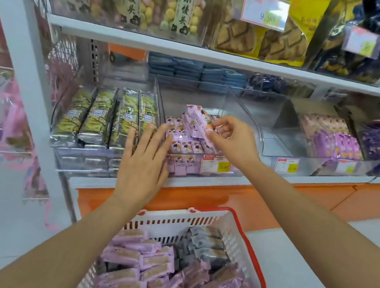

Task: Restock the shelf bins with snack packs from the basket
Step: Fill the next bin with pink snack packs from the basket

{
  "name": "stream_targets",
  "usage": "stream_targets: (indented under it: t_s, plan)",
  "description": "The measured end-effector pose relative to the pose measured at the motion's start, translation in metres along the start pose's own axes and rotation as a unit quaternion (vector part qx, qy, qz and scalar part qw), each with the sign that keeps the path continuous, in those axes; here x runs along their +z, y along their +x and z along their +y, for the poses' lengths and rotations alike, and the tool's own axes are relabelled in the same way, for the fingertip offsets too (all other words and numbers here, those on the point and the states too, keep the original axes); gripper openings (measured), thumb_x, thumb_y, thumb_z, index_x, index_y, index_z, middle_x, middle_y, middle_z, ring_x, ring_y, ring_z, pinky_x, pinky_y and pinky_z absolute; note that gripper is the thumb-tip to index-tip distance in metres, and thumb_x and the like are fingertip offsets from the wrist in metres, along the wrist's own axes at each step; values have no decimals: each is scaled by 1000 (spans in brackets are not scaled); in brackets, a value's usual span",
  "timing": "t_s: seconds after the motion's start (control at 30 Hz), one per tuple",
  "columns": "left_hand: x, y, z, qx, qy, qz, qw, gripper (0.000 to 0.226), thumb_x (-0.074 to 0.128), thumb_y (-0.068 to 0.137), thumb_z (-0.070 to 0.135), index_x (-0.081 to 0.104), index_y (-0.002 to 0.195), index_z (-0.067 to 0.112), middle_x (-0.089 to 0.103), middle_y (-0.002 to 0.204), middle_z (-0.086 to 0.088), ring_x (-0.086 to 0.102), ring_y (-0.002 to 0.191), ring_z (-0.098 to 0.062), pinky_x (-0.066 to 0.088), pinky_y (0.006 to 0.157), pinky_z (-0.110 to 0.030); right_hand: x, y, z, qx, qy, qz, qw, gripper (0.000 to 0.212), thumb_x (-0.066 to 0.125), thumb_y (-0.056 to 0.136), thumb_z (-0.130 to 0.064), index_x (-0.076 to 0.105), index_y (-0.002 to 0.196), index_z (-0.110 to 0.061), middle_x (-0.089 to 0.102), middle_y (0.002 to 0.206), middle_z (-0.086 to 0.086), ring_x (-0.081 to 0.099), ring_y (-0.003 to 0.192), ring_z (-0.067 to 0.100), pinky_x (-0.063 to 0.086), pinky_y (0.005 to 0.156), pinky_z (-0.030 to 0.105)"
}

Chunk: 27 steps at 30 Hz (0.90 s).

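Note:
A clear shelf bin [192,96] on the lower shelf holds rows of small pink snack packs [184,146]. My right hand [232,136] is over this bin, its fingers closed on a couple of pink packs [197,119] held just above the rows. Flat and with fingers spread, my left hand [144,161] rests against the bin's front left corner and holds nothing. Below, a white basket with red rim [195,223] is filled with several pink snack packs [137,261] and some grey ones [206,245].
Left of the pink bin stands a bin of yellow-green long packs [102,118]. To the right are a nearly bare clear bin [271,122], then purple packs [336,141]. An upper shelf [200,50] carries bagged snacks. A white upright post [24,38] flanks the left.

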State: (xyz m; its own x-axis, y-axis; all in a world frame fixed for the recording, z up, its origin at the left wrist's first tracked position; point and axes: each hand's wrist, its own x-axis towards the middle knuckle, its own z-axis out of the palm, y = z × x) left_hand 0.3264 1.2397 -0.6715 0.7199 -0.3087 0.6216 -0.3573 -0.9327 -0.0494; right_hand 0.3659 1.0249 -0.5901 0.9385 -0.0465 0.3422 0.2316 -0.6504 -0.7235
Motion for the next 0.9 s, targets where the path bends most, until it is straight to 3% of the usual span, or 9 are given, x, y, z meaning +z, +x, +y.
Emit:
stream_targets:
  t_s: [0.07, 0.17, 0.27, 0.33, 0.4, 0.47, 0.67, 0.77, 0.9]
  plan:
    - [6, -3, -5, 19, 26, -12, 999, 55, 39, 95, 34, 48, 145, 14, 23, 162, -11, 22, 149, -33, 3, 122, -55, 16, 24, 4, 14, -40, -5, 999, 14, 76, 82, -27, 66, 92, -24, 59, 75, -2, 60, 70, 16, 51, 64, 34]
    - [10, -2, -6, 21, 39, 2, 999, 53, 35, 93, 33, 54, 139, 15, 26, 161, -13, 26, 147, -34, 4, 121, -56, 43, 51, 8, 16, -104, -4, 994, 13, 74, 84, -31, 67, 89, -22, 53, 68, -11, 53, 66, 11, 38, 58, 24]
    - [15, -1, -6, 21, 45, 25, 998, 51, 38, 91, 31, 57, 136, 15, 28, 160, -13, 29, 145, -34, 7, 121, -57, 65, 70, 11, 20, -139, -5, 990, 17, 73, 84, -31, 69, 90, -15, 59, 64, 1, 51, 55, 12, 32, 51, 26]
    - [17, -1, -7, 22, 46, 35, 998, 49, 40, 91, 30, 58, 134, 15, 29, 160, -13, 30, 145, -34, 9, 120, -57, 78, 80, 12, 20, -159, -9, 987, 19, 72, 85, -33, 70, 90, -15, 61, 65, 1, 51, 51, 8, 32, 53, 25]
    - [19, -1, -7, 23, 46, 41, 998, 49, 42, 90, 29, 59, 133, 15, 30, 159, -13, 31, 144, -34, 9, 120, -57, 88, 88, 13, 18, -193, -13, 981, 17, 71, 85, -30, 72, 92, -15, 69, 80, 5, 64, 68, 17, 38, 61, 25]
    - [20, -1, -7, 23, 53, 42, 997, 49, 49, 88, 30, 58, 134, 15, 28, 160, -13, 29, 145, -34, 6, 120, -57, 96, 94, 15, 17, -216, -15, 976, 16, 71, 85, -26, 72, 92, -12, 72, 89, 11, 65, 79, 23, 43, 66, 27]
    - [21, -1, -7, 11, 54, 48, 997, 53, 68, 80, 29, 60, 130, 13, 30, 159, -14, 26, 145, -33, 1, 121, -55, 106, 98, 19, 23, -259, -45, 965, 22, 71, 86, -29, 73, 84, -7, 71, 81, 11, 64, 71, 21, 37, 64, 24]
    - [18, 0, -6, 12, 54, 32, 998, 47, 57, 84, 29, 60, 129, 14, 29, 160, -13, 27, 145, -33, 2, 121, -55, 101, 99, 20, 21, -236, -67, 969, 21, 70, 88, -31, 76, 88, -10, 71, 82, 6, 56, 63, 13, 38, 67, 24]
    - [13, -2, -6, 16, 51, -3, 999, 48, 40, 88, 29, 59, 130, 15, 26, 161, -12, 26, 145, -34, 3, 121, -56, 90, 91, 20, -10, -226, -76, 971, 23, 69, 88, -30, 76, 102, -13, 72, 103, 8, 66, 87, 21, 46, 74, 26]
